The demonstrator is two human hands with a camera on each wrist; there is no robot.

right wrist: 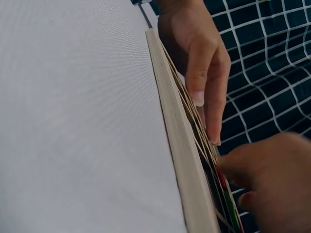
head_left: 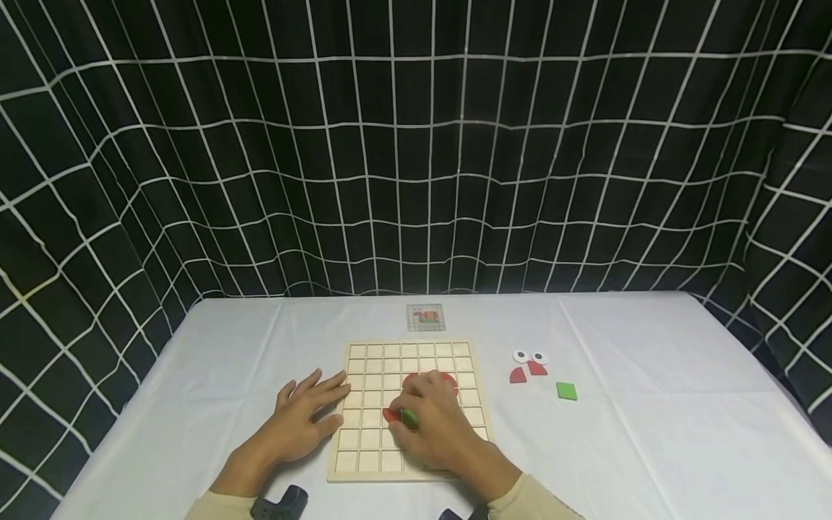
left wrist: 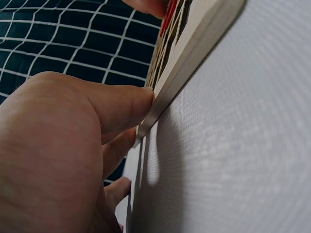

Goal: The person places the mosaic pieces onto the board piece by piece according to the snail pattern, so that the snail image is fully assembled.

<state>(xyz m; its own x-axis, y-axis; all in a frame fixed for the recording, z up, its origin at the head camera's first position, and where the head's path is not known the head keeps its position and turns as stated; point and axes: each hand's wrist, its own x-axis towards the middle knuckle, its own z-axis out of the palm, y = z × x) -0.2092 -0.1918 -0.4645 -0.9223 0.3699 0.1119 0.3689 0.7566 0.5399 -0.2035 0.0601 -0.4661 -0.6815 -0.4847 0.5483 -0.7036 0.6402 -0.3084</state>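
Observation:
A pale wooden grid board [head_left: 370,438] lies in front of me on the white cloth. My left hand [head_left: 302,419] rests along its left edge with fingers spread; the left wrist view shows the thumb [left wrist: 129,104] touching the rim. Over the middle of the board my right hand [head_left: 438,430] is curled, thumb and fingertips about a small red piece [head_left: 388,414]. A green piece [head_left: 409,418] shows in the gap behind these fingertips. Two rounded red pieces [head_left: 450,380] sit on the board beyond the hand, partly covered by it.
To the right of the board lie two white eye discs [head_left: 520,356], two red pieces [head_left: 518,375] and a green square [head_left: 567,391]. A small picture card [head_left: 425,317] with a colored figure on a grid lies behind the board. Dark netted curtains [head_left: 429,180] surround the table.

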